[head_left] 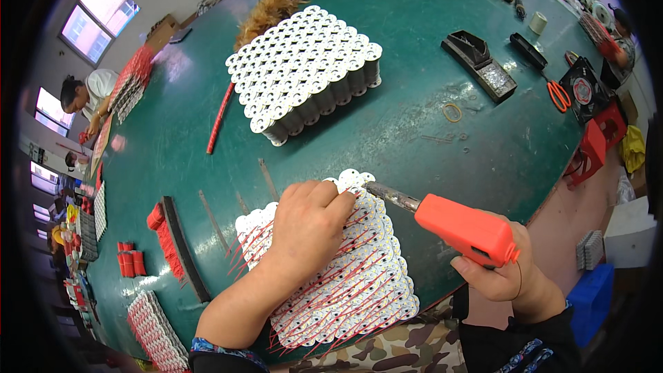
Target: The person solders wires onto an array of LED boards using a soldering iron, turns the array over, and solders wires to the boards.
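A panel of joined round white circuit boards, strung with thin red wires, lies at the table's near edge. My left hand rests on its far part, fingers curled and thumb side pressed together; a red wire end shows at the fingertips. My right hand grips a red soldering gun by its body. Its dark metal tip reaches the panel's far right corner, close to my left fingertips. Whether the tip touches a board is too small to tell.
Beyond the panel stands a stack of white round boards, with a feather duster behind it. A black holder and orange scissors lie right. A bundle of red wires and a black strip lie left. Other people work far left.
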`<control>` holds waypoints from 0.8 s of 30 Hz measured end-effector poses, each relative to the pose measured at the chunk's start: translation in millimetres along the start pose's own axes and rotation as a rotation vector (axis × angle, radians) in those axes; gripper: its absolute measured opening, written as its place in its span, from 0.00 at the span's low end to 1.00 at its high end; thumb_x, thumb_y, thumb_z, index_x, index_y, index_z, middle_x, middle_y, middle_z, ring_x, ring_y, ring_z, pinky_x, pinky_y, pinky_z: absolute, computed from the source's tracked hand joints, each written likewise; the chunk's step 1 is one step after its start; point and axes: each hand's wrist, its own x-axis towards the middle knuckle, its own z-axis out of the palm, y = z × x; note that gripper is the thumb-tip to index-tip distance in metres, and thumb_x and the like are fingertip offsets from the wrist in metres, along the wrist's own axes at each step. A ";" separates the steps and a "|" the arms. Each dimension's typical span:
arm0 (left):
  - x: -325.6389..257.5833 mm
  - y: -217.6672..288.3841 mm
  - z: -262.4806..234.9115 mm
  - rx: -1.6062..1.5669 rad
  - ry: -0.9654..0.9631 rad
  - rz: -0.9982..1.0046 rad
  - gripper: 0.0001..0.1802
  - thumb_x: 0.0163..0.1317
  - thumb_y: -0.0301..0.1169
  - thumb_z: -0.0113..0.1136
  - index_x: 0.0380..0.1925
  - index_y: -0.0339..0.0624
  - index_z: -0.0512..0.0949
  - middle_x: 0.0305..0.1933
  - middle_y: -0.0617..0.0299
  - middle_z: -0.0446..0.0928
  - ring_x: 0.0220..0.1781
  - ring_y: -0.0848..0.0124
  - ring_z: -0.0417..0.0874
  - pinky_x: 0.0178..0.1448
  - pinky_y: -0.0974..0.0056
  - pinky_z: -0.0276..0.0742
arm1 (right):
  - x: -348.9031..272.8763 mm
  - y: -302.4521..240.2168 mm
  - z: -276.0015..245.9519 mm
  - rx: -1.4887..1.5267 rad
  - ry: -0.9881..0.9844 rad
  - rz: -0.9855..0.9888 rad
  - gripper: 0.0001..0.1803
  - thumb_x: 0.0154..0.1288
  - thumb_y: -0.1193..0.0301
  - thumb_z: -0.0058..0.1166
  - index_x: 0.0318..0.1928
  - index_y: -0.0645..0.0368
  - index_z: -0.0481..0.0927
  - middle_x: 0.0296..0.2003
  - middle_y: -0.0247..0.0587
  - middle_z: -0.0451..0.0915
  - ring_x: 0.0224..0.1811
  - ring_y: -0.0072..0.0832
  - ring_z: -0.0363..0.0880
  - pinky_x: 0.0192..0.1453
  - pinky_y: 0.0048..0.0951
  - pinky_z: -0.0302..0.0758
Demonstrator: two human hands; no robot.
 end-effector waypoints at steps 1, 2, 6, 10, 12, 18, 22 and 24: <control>-0.2 -0.3 0.1 0.001 0.000 0.002 0.11 0.49 0.21 0.64 0.34 0.43 0.84 0.30 0.60 0.76 0.36 0.57 0.79 0.41 0.51 0.72 | 0.1 -0.2 -0.5 0.000 0.002 -0.001 0.30 0.58 0.76 0.71 0.59 0.72 0.75 0.39 0.51 0.87 0.35 0.34 0.89 0.42 0.30 0.83; -0.5 -0.9 0.4 -0.012 -0.003 -0.009 0.10 0.49 0.21 0.64 0.34 0.43 0.83 0.31 0.59 0.77 0.37 0.56 0.80 0.41 0.51 0.73 | 0.3 -1.0 -1.4 -0.016 0.003 -0.008 0.30 0.58 0.76 0.71 0.60 0.72 0.75 0.39 0.51 0.87 0.35 0.34 0.89 0.42 0.30 0.83; -4.1 -4.0 0.8 -0.075 0.000 -0.026 0.09 0.49 0.21 0.66 0.32 0.41 0.81 0.38 0.57 0.81 0.43 0.54 0.82 0.47 0.50 0.76 | -3.7 -5.3 -7.0 -0.070 0.008 -0.010 0.30 0.58 0.76 0.70 0.60 0.71 0.74 0.39 0.50 0.87 0.35 0.34 0.89 0.43 0.30 0.83; -7.9 -5.3 -11.6 -0.072 -0.027 0.110 0.10 0.50 0.21 0.67 0.34 0.41 0.80 0.46 0.56 0.84 0.52 0.54 0.83 0.56 0.50 0.77 | -13.8 -6.0 -7.6 0.018 0.052 0.015 0.30 0.59 0.77 0.69 0.60 0.71 0.74 0.39 0.48 0.87 0.36 0.33 0.89 0.44 0.30 0.82; -18.1 -7.1 -17.1 -0.049 -0.119 0.142 0.11 0.52 0.21 0.67 0.36 0.41 0.80 0.52 0.56 0.84 0.58 0.54 0.82 0.63 0.49 0.75 | -17.4 -8.3 -4.5 0.093 0.074 0.072 0.28 0.59 0.77 0.68 0.59 0.70 0.75 0.40 0.47 0.87 0.39 0.32 0.88 0.47 0.30 0.81; -52.8 -8.2 -47.7 -0.058 -0.015 -0.013 0.11 0.54 0.22 0.68 0.38 0.42 0.81 0.51 0.56 0.84 0.58 0.55 0.82 0.62 0.50 0.76 | -62.8 9.5 -5.1 0.191 0.120 0.103 0.30 0.62 0.83 0.54 0.66 0.65 0.72 0.50 0.46 0.84 0.45 0.26 0.84 0.48 0.28 0.81; -121.2 -44.4 -83.0 0.020 0.141 -0.248 0.07 0.54 0.20 0.66 0.34 0.39 0.82 0.43 0.53 0.82 0.48 0.52 0.83 0.52 0.52 0.79 | -95.6 -0.1 -1.2 0.333 0.396 0.333 0.28 0.62 0.81 0.55 0.64 0.67 0.72 0.50 0.46 0.84 0.37 0.21 0.81 0.40 0.23 0.79; -179.8 -74.9 -105.8 0.116 0.254 -0.461 0.04 0.55 0.21 0.64 0.32 0.38 0.82 0.38 0.52 0.81 0.43 0.49 0.82 0.47 0.50 0.79 | -91.7 -10.5 -2.6 0.352 0.362 0.371 0.27 0.59 0.82 0.55 0.62 0.68 0.75 0.49 0.46 0.84 0.36 0.22 0.82 0.41 0.23 0.79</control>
